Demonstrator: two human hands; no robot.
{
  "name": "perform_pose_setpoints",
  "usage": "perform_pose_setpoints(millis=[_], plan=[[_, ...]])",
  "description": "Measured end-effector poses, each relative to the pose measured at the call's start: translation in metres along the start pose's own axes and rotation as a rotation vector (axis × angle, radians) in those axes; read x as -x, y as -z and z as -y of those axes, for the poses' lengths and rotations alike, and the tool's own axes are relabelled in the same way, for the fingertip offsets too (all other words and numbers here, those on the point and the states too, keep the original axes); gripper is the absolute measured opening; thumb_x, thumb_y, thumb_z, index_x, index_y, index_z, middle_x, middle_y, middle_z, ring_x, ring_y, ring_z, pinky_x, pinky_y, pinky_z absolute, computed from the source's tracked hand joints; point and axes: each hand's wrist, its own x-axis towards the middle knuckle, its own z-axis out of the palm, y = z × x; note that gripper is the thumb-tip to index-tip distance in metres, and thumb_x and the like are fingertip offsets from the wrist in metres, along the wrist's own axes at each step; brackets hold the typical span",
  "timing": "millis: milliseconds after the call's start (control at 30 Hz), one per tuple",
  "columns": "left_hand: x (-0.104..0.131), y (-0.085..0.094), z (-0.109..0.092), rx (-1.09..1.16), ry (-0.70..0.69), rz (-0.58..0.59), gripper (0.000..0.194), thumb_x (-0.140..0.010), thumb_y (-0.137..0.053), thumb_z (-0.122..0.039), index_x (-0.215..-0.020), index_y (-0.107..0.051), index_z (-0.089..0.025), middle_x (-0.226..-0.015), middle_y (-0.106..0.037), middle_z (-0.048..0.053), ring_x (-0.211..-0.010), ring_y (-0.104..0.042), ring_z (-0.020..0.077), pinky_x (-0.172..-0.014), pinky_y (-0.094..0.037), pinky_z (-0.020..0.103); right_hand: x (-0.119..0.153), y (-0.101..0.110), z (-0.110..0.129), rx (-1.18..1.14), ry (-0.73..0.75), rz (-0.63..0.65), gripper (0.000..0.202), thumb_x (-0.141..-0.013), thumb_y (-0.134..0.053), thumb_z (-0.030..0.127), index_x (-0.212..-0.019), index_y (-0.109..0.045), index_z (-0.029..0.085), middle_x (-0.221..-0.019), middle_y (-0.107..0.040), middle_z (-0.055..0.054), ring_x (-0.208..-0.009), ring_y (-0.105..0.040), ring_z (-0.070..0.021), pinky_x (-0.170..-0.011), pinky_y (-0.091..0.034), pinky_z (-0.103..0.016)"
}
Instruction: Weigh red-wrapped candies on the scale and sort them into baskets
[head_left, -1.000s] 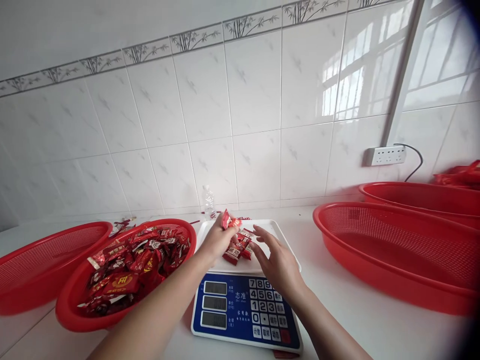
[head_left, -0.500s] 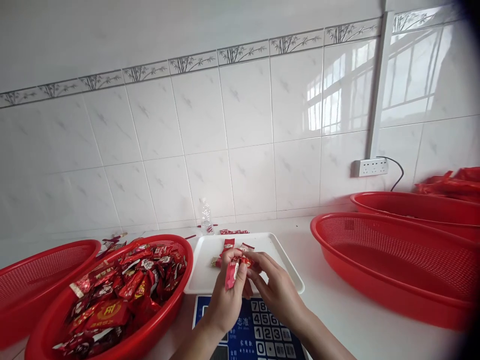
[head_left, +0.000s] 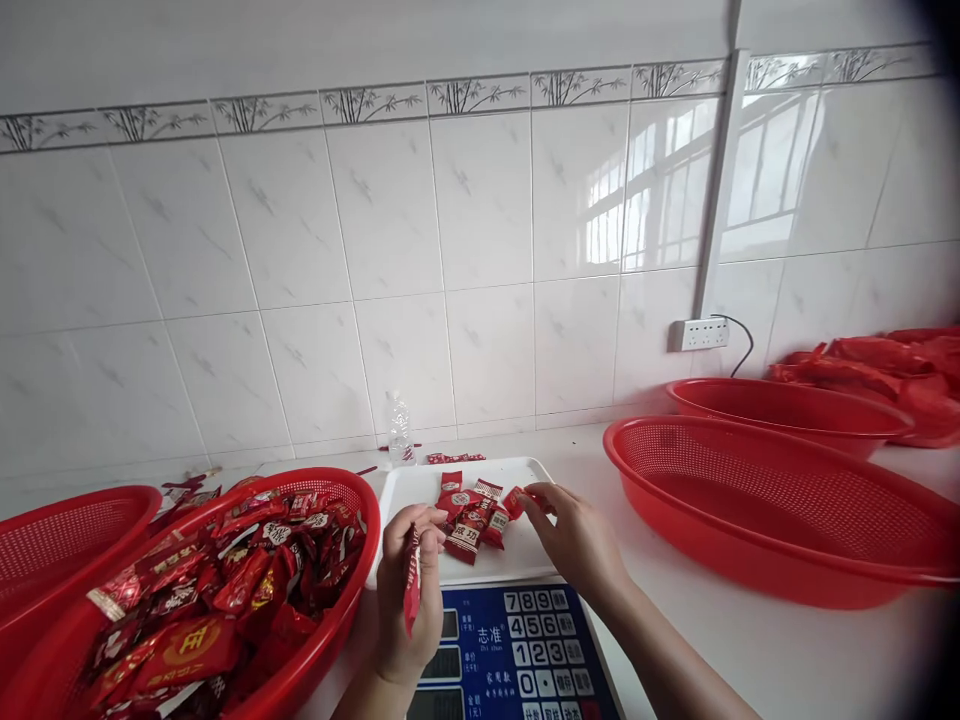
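Observation:
Pinched in my left hand [head_left: 411, 580] is a red wrapped candy [head_left: 412, 578], held upright over the front left of the white scale tray [head_left: 397, 490]. My right hand [head_left: 574, 530] grips a small red candy packet [head_left: 514, 501] by its end at the tray's right side. Between the hands, a small heap of red wrapped candies [head_left: 465, 540] lies on the tray. Below the tray is the scale's blue keypad panel [head_left: 491, 660], partly covered by my left hand. A red basket [head_left: 367, 510] full of wrapped candies [head_left: 195, 640] stands beside my left hand.
Another red basket [head_left: 45, 530] is at the far left. On the right stand two more red baskets [head_left: 720, 540], with red plastic bags [head_left: 862, 365] behind. A clear bottle [head_left: 400, 430] and a strip of red packets [head_left: 456, 458] sit near the tiled wall, below a power socket [head_left: 701, 334].
My hands were together over the tray and have moved apart, left hand leftward, right hand rightward, each with a candy. More candies now show on the tray. The view has shifted slightly.

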Motion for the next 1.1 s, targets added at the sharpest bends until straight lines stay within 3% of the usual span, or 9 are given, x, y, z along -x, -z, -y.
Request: perform_pose_setpoints(millis=[200, 467, 667, 833, 1100], plan=[[-0.002, 0.003, 0.011, 0.037, 0.062, 0.003, 0.018, -0.094, -0.041, -0.032, -0.106, -0.050, -0.022, -0.099, -0.062, 0.007, -0.081, -0.061, 0.0161, -0.070, -0.053, 0.030, -0.003, 0.002, 0.000, 0.120, 0.077, 0.108, 0.029, -0.089, -0.044, 0.032, -0.107, -0.066, 0.023, -0.112, -0.067, -0.008, -0.100, -0.062, -0.0253, -0.075, -0.048, -0.034], [-0.012, 0.007, 0.012, 0.088, 0.104, -0.043, 0.019, -0.095, -0.039, -0.036, -0.102, -0.050, -0.022, -0.096, -0.058, 0.006, -0.077, -0.058, 0.0150, -0.070, -0.050, 0.029, -0.016, -0.001, 0.004, 0.130, 0.214, 0.313, 0.026, -0.087, -0.046, 0.026, -0.094, -0.071, 0.026, -0.092, -0.074, -0.006, -0.084, -0.067, -0.0233, -0.070, -0.047, -0.033], [-0.016, 0.008, 0.010, 0.148, 0.182, -0.041, 0.023, -0.095, -0.039, -0.039, -0.104, -0.049, -0.021, -0.093, -0.059, 0.005, -0.077, -0.059, 0.0151, -0.070, -0.051, 0.029, -0.024, 0.008, 0.027, 0.070, 0.317, 0.378, 0.033, -0.090, -0.042, 0.031, -0.108, -0.067, 0.021, -0.107, -0.070, -0.010, -0.095, -0.064, -0.0263, -0.076, -0.048, -0.038], [-0.018, 0.007, 0.011, 0.174, 0.203, -0.037, 0.024, -0.095, -0.038, -0.041, -0.102, -0.048, -0.021, -0.091, -0.059, 0.005, -0.076, -0.060, 0.0147, -0.066, -0.051, 0.028, -0.019, 0.004, 0.038, -0.029, 0.512, 0.516, 0.027, -0.088, -0.048, 0.028, -0.105, -0.068, 0.027, -0.106, -0.070, -0.002, -0.095, -0.063, -0.0196, -0.081, -0.048, -0.032], [-0.017, 0.008, 0.009, 0.200, 0.253, -0.016, 0.026, -0.095, -0.037, -0.043, -0.104, -0.047, -0.021, -0.088, -0.062, 0.004, -0.068, -0.060, 0.0132, -0.065, -0.051, 0.029, -0.024, -0.001, 0.038, -0.010, 0.483, 0.452, 0.021, -0.085, -0.049, 0.026, -0.088, -0.070, 0.023, -0.088, -0.067, -0.005, -0.080, -0.062, -0.0197, -0.073, -0.046, -0.033]])
